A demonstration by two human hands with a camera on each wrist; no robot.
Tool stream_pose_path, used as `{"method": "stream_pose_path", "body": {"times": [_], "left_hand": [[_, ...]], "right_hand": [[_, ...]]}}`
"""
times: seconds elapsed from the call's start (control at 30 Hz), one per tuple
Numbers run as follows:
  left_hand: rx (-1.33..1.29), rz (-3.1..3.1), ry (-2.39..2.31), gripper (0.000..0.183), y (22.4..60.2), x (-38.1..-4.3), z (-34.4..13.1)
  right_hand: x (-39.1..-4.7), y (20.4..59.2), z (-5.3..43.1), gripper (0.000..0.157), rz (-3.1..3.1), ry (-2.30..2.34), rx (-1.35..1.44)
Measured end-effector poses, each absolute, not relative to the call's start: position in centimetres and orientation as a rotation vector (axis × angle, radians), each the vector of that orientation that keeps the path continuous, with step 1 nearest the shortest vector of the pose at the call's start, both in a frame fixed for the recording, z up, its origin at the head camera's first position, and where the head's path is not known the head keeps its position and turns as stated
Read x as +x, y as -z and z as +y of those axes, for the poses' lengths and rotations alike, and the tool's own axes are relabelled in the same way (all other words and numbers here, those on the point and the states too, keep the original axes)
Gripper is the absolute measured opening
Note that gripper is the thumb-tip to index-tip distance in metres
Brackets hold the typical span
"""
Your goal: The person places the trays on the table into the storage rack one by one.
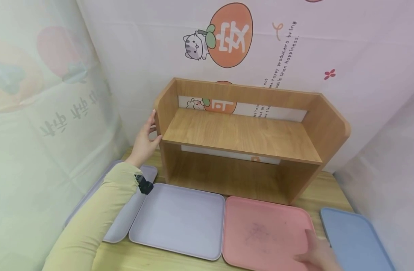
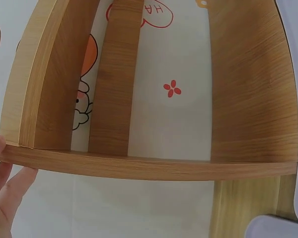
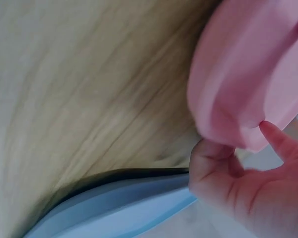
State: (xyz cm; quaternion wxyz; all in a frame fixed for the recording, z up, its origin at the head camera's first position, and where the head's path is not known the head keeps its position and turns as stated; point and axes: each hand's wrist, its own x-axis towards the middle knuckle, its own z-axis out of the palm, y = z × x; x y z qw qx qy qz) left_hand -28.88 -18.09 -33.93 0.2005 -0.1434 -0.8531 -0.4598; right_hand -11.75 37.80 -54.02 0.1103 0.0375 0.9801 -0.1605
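Observation:
A two-tier wooden desktop shelf (image 1: 240,130) stands at the back of the table. My left hand (image 1: 146,141) is at its left side panel (image 2: 154,166), thumb and fingers spread along the front edge at about the height of the upper board. In the left wrist view the fingertips (image 2: 20,181) touch this panel near a corner. At the lower right, my right hand (image 1: 316,251), blurred in the head view, is at the right rim of the pink tray (image 1: 261,233). The right wrist view shows its fingers (image 3: 211,161) pinching this rim, one digit inside the tray, another outside.
A pale lilac tray (image 1: 179,222) lies left of the pink one, and another lilac tray (image 1: 120,222) lies partly behind the left sleeve. A blue tray (image 1: 355,237) is at the far right. Printed cloth (image 1: 142,49) hangs behind the shelf and along both sides.

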Motion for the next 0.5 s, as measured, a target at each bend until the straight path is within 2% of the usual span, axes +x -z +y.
{"method": "stream_pose_path", "body": {"times": [0.23, 0.33, 0.5], "left_hand": [[-0.379, -2.409, 1.258, 0.088, 33.8, -28.6, -18.1], [-0.373, -2.42, 1.243, 0.088, 33.8, -28.5, -18.1], [-0.382, -2.41, 1.243, 0.088, 33.9, -28.4, -18.1]], "right_hand": [[-11.5, 53.7, 39.2, 0.1, 2.897, 0.597, 0.004], [-11.2, 53.7, 40.0, 0.097, 2.838, 0.677, 0.046], [-10.9, 53.2, 41.4, 0.093, 2.512, 1.115, 0.138]]}}
